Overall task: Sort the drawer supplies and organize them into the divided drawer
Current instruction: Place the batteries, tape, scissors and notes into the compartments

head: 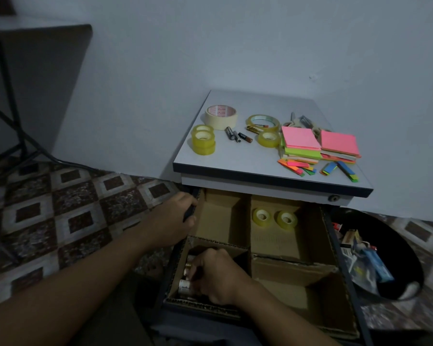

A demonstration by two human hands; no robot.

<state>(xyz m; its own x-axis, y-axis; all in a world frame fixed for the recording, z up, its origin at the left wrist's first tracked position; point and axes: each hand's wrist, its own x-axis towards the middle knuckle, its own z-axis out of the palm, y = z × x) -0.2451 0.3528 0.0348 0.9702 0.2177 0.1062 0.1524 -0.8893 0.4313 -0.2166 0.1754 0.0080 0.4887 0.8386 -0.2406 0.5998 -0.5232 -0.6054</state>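
The open drawer (335, 248) holds cardboard dividers that split it into compartments. Two clear tape rolls (275, 218) lie in the back right compartment. My right hand (215, 275) is down in the front left compartment, fingers closed around batteries (185, 287) lying there. My left hand (175, 218) grips the drawer's left edge. On the cabinet top (235, 161) lie more batteries (238, 136), a masking tape roll (221, 116), stacked clear tape rolls (203, 143), two further tape rolls (263, 121), pink and green sticky note pads (301, 143) and coloured flag strips (318, 168).
A stapler and metal tools (303, 122) sit behind the note pads. A black bin (385, 258) with packets stands on the floor right of the drawer. A dark table's legs (13, 96) rise at far left over patterned floor tiles.
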